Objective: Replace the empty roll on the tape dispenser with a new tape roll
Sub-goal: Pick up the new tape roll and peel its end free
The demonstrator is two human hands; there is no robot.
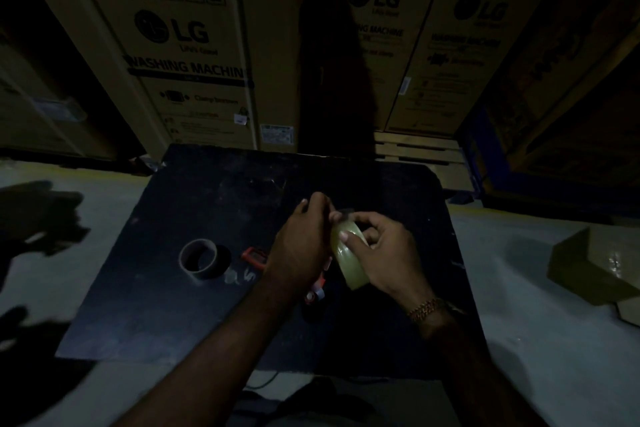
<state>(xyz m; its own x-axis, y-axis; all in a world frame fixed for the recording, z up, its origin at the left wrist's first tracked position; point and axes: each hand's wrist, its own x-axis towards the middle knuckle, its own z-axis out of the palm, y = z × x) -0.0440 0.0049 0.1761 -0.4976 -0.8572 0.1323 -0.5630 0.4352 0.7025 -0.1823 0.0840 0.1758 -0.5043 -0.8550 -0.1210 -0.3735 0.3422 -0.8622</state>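
Observation:
A yellowish clear tape roll [348,262] is held on edge above the black tabletop [173,305]. My right hand [384,253] grips it from the right, thumb on its face. My left hand [304,239] pinches at the roll's top edge with its fingertips, where the loose tape end seems to be. The red tape dispenser [254,256] lies on the table beneath my left hand, mostly hidden; its red end with a grey roller [315,295] shows under my wrist. An empty brown cardboard core [200,258] stands on the table to the left.
Large cardboard washing machine boxes [180,55] stand stacked behind the table. A folded piece of cardboard [595,267] lies on the pale floor at the right. Chalk marks are on the tabletop near the core. The scene is dim.

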